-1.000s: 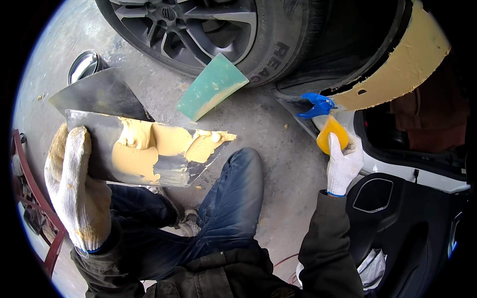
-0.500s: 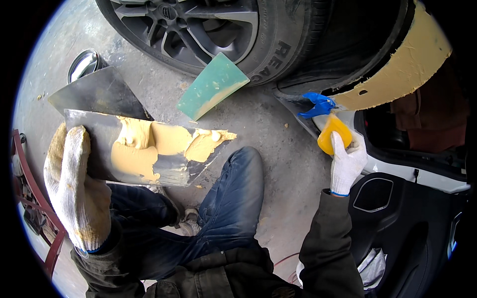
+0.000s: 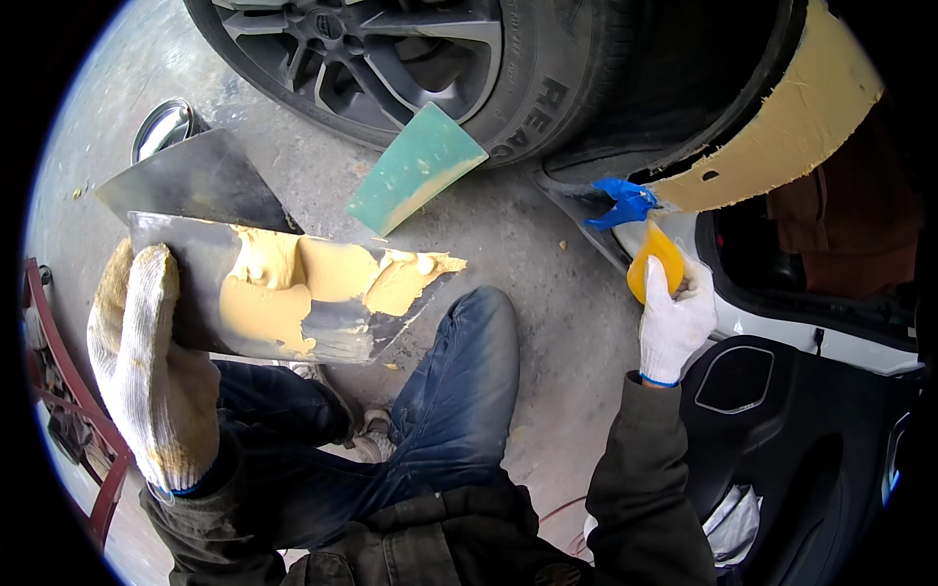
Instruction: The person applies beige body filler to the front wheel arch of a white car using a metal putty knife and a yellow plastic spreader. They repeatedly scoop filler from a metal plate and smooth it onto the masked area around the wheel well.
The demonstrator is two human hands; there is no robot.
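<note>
Head view, left hand (image 3: 147, 366) clamped on putty-smeared metal board (image 3: 293, 288), right hand (image 3: 674, 317) raised, gripping yellow spreader (image 3: 653, 262).

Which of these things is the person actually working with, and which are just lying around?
In use:
- metal board smeared with yellow filler, held in the left hand
- yellow spreader in the right hand, at the car sill
- filler-coated wheel arch

Lying about:
- green wedge-shaped block by the tyre
- shiny tin
- blue scrap near the sill
</note>
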